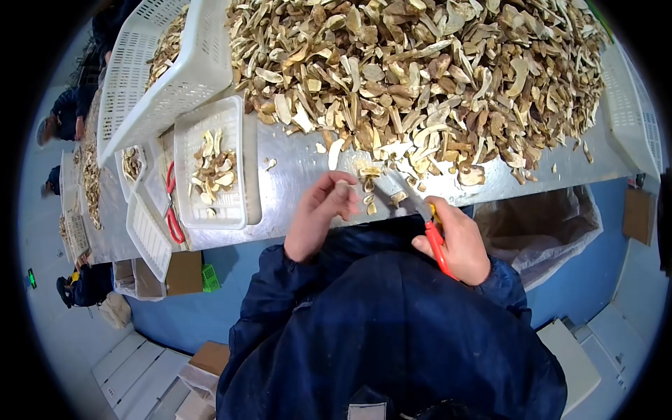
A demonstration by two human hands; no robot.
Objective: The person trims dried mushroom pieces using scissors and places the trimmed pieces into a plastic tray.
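My right hand [458,243] is closed around red-handled scissors [437,246], whose grey blades point up and left over the table edge. A yellow part shows by the index finger. To the left, my left hand [320,213] is pinched, thumb against fingers; a small pale bit shows at the fingertips, too small to name. Between the hands, a few dried mushroom slices [369,189] lie on the metal table. Just beyond the hands rises a large heap of brown and cream dried mushroom slices [420,77].
A white tray [239,168] with some slices stands at left, beside another red-handled pair of scissors [171,203]. A white perforated basket [203,73] leans behind it. Below the table at right is a lined bin [553,231]. Other people [73,112] are at far left.
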